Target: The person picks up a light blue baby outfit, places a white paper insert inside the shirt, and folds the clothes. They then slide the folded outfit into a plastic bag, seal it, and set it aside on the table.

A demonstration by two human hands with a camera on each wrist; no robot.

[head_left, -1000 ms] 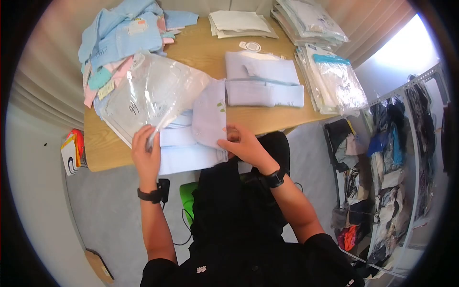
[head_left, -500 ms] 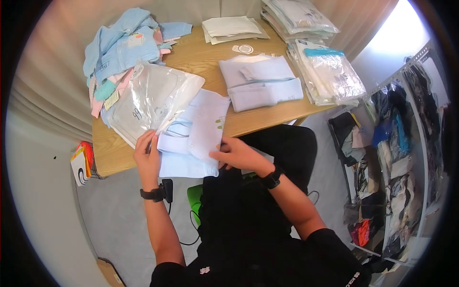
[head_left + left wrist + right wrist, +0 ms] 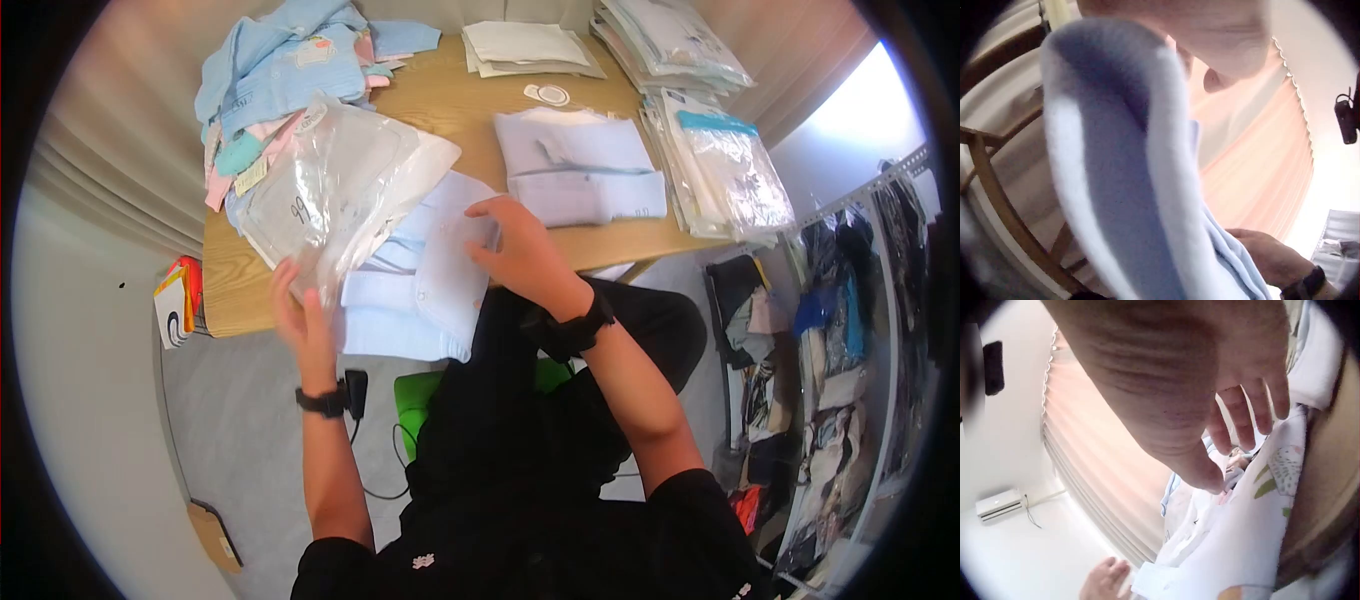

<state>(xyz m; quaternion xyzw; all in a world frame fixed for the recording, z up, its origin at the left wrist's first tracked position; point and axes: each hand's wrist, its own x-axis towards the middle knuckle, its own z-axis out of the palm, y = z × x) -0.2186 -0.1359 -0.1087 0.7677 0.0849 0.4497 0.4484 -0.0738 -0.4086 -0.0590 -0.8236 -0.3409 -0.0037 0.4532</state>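
Observation:
A pale blue baby garment (image 3: 405, 325) with snaps lies partly folded at the table's front edge, its lower part overhanging. A spotted animal print with green leaves (image 3: 1279, 475) shows on it in the right wrist view. My right hand (image 3: 530, 255) is over the garment's right side, fingers extended and thumb apart. At the garment's left edge is my left hand (image 3: 308, 320), thumb and forefinger spread. The left wrist view shows a thick fold (image 3: 1116, 156) of the fabric close below that hand. A clear plastic bag (image 3: 335, 190) marked 99 lies beyond the left hand, overlapping the garment.
A folded lavender garment (image 3: 585, 185) sits to the right, with a round tag (image 3: 548, 94) behind it. Bagged clothes (image 3: 725, 165) stack at the right edge. Loose blue and pink clothes (image 3: 290, 75) pile at the back left, and white sheets (image 3: 530, 48) lie at the back.
My right hand has left the garment's lower right edge and moved up over its right side. The left thumb and forefinger have spread apart at the left edge.

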